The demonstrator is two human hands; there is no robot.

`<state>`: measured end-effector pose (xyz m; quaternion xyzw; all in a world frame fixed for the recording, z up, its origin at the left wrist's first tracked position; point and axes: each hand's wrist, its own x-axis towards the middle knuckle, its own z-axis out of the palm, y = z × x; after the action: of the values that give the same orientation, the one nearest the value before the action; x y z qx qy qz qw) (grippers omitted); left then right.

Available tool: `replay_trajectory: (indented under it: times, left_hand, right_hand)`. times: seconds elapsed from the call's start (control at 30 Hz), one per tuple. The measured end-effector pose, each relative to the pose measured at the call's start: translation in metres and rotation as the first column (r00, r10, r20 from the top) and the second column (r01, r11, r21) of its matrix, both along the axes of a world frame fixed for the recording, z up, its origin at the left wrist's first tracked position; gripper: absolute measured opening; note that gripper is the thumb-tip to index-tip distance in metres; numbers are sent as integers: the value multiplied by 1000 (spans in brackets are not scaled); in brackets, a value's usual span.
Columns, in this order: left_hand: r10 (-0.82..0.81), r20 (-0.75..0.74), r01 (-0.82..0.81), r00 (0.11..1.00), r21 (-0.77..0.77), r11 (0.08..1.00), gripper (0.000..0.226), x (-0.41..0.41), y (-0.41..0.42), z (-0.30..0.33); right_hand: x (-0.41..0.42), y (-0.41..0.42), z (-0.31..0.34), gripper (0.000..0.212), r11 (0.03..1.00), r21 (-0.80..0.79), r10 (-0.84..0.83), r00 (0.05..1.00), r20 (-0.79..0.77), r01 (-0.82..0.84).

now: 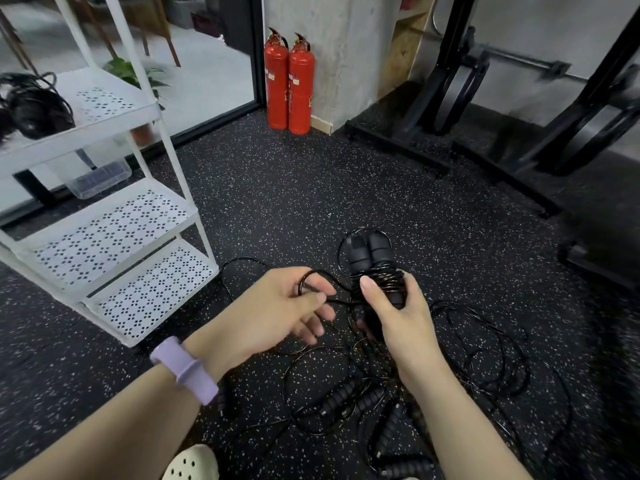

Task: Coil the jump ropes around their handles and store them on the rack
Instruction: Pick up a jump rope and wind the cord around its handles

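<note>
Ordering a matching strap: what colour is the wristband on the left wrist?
Light purple wristband, plain, seen best in the head view.

Floor (311, 188): black rubber w/ white specks, gym type. Concrete pillar (339, 46) at centre back, 2 red extinguishers (290, 84) upright against its foot, touching each other. Left of pillar: glass wall (207, 64) w/ dark frame; pale floor, wooden chair legs and a potted plant (133, 77) seen thru it. Right: black steel frame (519, 109) on the floor, grey wall (536, 26) behind. Plywood panel (405, 53) beside pillar. Light even, soft.
</note>
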<state>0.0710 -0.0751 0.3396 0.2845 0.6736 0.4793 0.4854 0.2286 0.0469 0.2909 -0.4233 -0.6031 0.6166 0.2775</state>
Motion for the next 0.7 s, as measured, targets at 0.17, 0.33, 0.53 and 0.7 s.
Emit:
replay_trajectory:
  times: [0.17, 0.33, 0.53, 0.7]
  left_hand:
    - [44, -488, -26, 872, 44, 999, 15, 0, 2, -3]
    - [111, -588, -36, 801, 138, 990, 12, -2, 3, -4]
    - [96, -639, -5, 763, 142, 990, 8, 0, 1, -11]
    - [191, -556, -79, 809, 219, 973, 17, 3, 4, -14]
  right_hand:
    - [0, -4, 0, 39, 995, 80, 55, 995, 78, -61]
    - [1, -5, 2, 37, 981, 114, 143, 980, 138, -159]
    - [-1, -6, -1, 37, 952, 184, 199, 951, 235, -245]
    - [3, -5, 1, 40, 949, 177, 212, 944, 252, -260]
